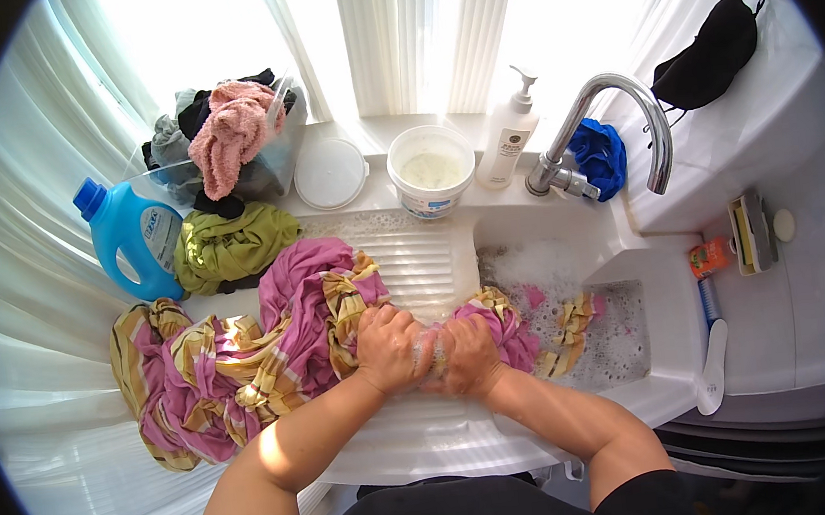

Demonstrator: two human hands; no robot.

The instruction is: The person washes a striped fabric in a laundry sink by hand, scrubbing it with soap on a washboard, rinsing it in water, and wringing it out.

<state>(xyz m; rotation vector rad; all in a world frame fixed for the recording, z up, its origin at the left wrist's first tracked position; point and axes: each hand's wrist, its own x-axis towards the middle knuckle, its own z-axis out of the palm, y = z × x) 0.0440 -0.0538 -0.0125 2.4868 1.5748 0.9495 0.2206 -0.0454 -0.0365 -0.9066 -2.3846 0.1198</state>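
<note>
A long wet cloth [296, 313], pink with yellow-brown and white stripes, lies bunched over the ribbed washboard [413, 267] and trails off to the left. Its other end hangs into the basin [630, 346], where parts of it show through grey sudsy water. My left hand [393, 347] grips the cloth near the washboard's right side. Close beside it, my right hand [468, 353] is also closed on the cloth, at the basin's left edge. Foam clings to the fabric between my two hands, which nearly touch.
Behind stand a blue detergent jug [136, 242], a green cloth [233, 245], a clear bin [270, 167] of laundry, a white lid [330, 173], a white tub [431, 168] and a pump bottle [508, 139]. The chrome faucet [605, 85] arches near a blue cloth [599, 158]. A brush [713, 358] hangs right.
</note>
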